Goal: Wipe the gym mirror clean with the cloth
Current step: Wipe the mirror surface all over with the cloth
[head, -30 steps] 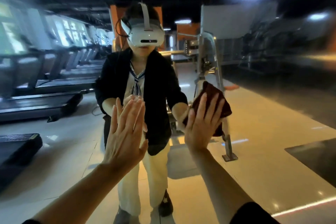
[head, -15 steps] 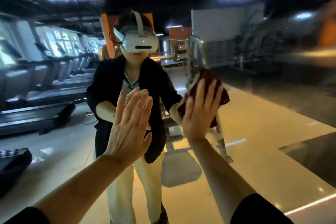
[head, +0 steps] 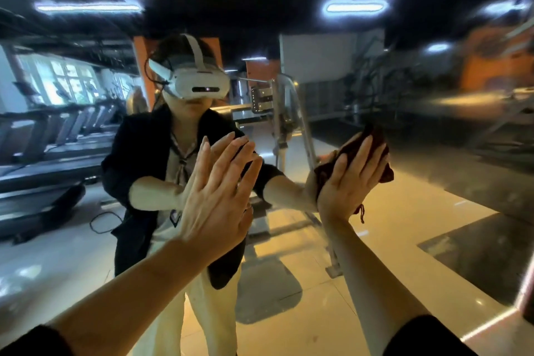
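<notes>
Your right hand (head: 351, 182) presses the maroon cloth (head: 372, 141) flat-fingered on the mirror (head: 433, 130); left hand (head: 216, 196) spread, empty, beside it. Progress unclear: glass looks streak-free.

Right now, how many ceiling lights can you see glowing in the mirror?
4: one upper left, one upper right of centre, one far right, one lower right. Smaller ones may be hidden.

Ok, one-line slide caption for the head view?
Right hand presses dark red cloth to gym mirror; left hand flat on glass.
</notes>
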